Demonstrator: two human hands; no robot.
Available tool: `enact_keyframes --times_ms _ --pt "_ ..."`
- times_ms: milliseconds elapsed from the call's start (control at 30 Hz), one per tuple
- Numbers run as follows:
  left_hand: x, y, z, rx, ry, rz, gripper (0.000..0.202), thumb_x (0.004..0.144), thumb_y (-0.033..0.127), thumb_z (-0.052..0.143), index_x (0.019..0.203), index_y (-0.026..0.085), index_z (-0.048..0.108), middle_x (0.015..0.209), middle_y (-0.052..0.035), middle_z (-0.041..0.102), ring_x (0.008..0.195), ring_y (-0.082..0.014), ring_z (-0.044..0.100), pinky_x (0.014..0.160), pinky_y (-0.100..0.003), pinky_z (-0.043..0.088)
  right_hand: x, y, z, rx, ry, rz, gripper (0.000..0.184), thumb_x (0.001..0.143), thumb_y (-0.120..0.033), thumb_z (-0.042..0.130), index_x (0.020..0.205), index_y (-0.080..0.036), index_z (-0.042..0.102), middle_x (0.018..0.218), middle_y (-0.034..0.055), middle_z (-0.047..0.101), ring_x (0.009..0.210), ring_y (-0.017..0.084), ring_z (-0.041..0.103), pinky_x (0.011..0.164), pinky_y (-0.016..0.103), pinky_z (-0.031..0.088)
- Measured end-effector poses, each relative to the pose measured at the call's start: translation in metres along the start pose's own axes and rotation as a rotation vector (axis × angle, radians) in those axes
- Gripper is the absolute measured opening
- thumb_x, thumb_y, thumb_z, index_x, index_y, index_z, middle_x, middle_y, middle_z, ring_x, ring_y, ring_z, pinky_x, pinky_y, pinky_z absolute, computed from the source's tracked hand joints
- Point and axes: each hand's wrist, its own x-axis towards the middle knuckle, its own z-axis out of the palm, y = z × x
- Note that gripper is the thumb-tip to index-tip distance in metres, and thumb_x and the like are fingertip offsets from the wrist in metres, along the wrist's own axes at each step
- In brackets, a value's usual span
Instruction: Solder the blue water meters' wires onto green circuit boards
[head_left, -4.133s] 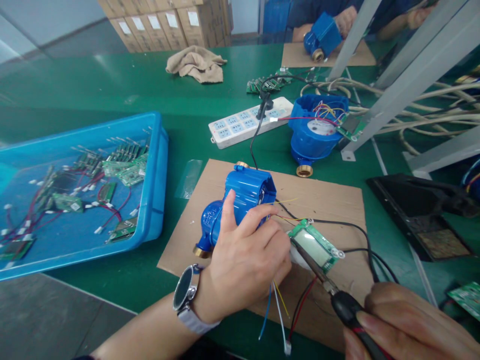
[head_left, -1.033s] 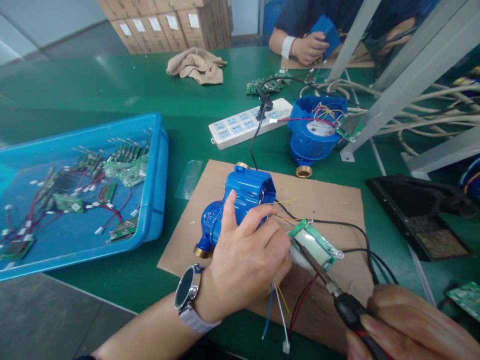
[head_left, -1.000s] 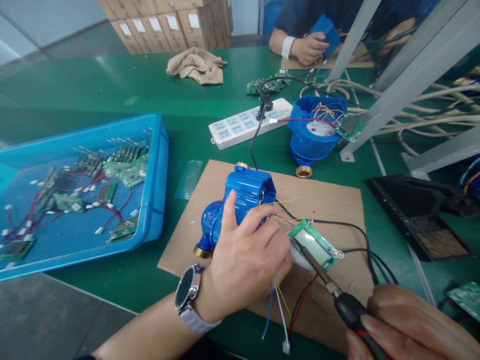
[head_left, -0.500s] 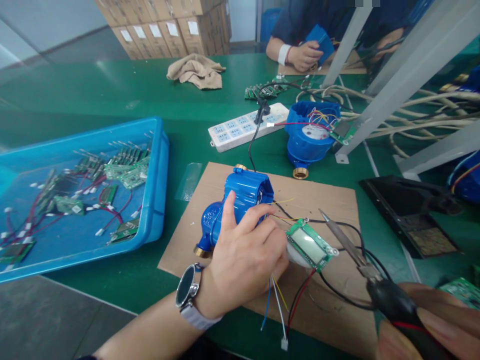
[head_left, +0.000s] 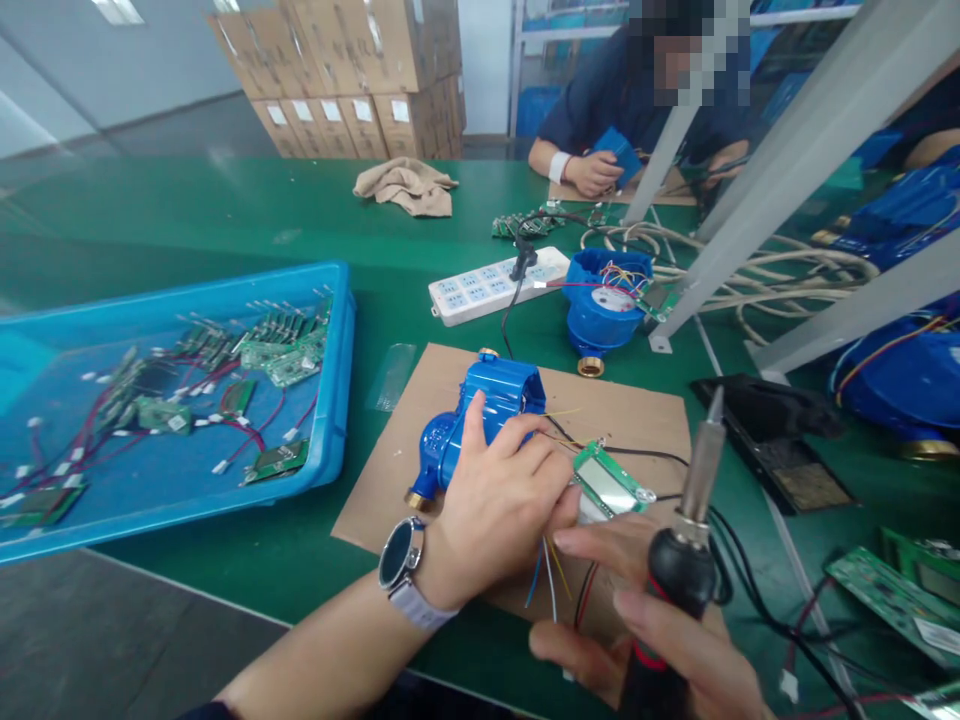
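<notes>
My left hand (head_left: 499,500), with a watch on the wrist, rests on a blue water meter (head_left: 480,420) lying on a cardboard sheet (head_left: 630,415); its fingers are curled around thin wires beside a small green circuit board with a display (head_left: 606,482). My right hand (head_left: 660,625) grips a black-handled soldering iron (head_left: 686,540), tip pointing up and away from the board. Coloured wires (head_left: 551,580) trail from the board toward me.
A blue tray (head_left: 334,400) of circuit boards sits at left. A white power strip (head_left: 495,285) and a second blue meter (head_left: 604,310) lie beyond the cardboard. A black iron stand (head_left: 772,440) and more boards (head_left: 892,595) are at right. Another person works across the table.
The soldering iron's tip has lifted off the display board and now points upward; my right hand has moved in close to my left hand. The view has tilted up.
</notes>
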Motion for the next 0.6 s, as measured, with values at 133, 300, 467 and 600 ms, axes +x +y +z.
enact_keyframes --times_ms 133,300,467,600 --pt "0.000 -0.001 -0.001 0.031 -0.017 0.006 0.012 0.089 0.026 0.053 0.083 0.020 0.060 0.085 0.0016 0.069 0.107 -0.0205 0.055 0.113 -0.061 0.006 0.011 -0.009 0.012 -0.023 0.026 -0.037 0.021 0.078 -0.007 0.061 0.094 -0.019 0.055 0.086 0.0023 0.070 0.080 0.015 0.068 0.072 0.031 0.058" --pt "-0.004 -0.002 -0.005 -0.038 -0.020 0.058 0.011 0.089 0.024 0.050 0.085 0.020 0.060 0.093 -0.0004 0.069 0.112 -0.0207 0.053 0.112 -0.061 0.001 0.008 -0.002 0.012 0.120 0.068 0.067 0.036 0.076 0.003 0.055 0.105 -0.018 0.054 0.085 0.0029 0.069 0.078 0.014 0.067 0.069 0.028 0.059" --pt "-0.008 -0.002 -0.007 -0.124 0.009 0.210 0.015 0.090 0.026 0.047 0.083 0.018 0.058 0.088 0.0000 0.068 0.113 -0.0186 0.053 0.115 -0.055 0.002 0.008 0.013 0.007 0.123 0.291 0.205 0.048 0.070 0.005 0.064 0.110 -0.019 0.055 0.080 -0.0011 0.068 0.065 0.012 0.066 0.063 0.023 0.058" --pt "-0.008 -0.003 -0.006 -0.106 -0.010 0.204 0.016 0.093 0.023 0.044 0.085 0.018 0.057 0.088 0.0008 0.069 0.109 -0.0164 0.055 0.115 -0.052 0.001 -0.004 0.020 0.002 0.074 0.265 0.291 0.050 0.073 -0.007 0.068 0.116 -0.024 0.048 0.092 0.0014 0.068 0.077 0.017 0.068 0.068 0.032 0.059"
